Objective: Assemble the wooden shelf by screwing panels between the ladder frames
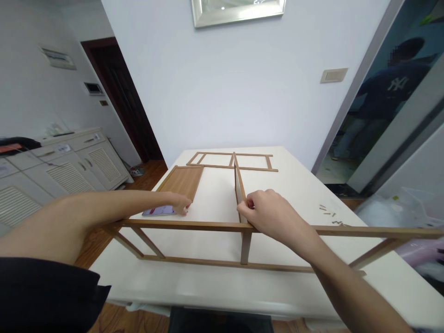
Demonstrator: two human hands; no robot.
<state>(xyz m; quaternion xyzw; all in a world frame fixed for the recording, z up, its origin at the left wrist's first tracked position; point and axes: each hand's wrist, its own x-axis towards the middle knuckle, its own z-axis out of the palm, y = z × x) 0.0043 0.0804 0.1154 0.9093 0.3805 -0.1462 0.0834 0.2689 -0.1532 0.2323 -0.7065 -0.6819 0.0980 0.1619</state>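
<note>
Wooden frames number two: near frame (pixel 194 225) standing on edge, far frame (pixel 231 161) flat on the surface (pixel 218 196). Panels number two: flat panel (pixel 182 181) at left, upright panel (pixel 239 178) at centre. One phone (pixel 157 211). Left arm reaches over the near frame; left hand (pixel 181 203) bent-fingered beside the phone, grip indeterminable. Right hand (pixel 267 212) clasps the upright panel's near end.

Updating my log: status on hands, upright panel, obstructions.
Right hand gripping upright panel, at near frame. Left hand by flat panel, contact unclear. Device beside left hand.
</note>
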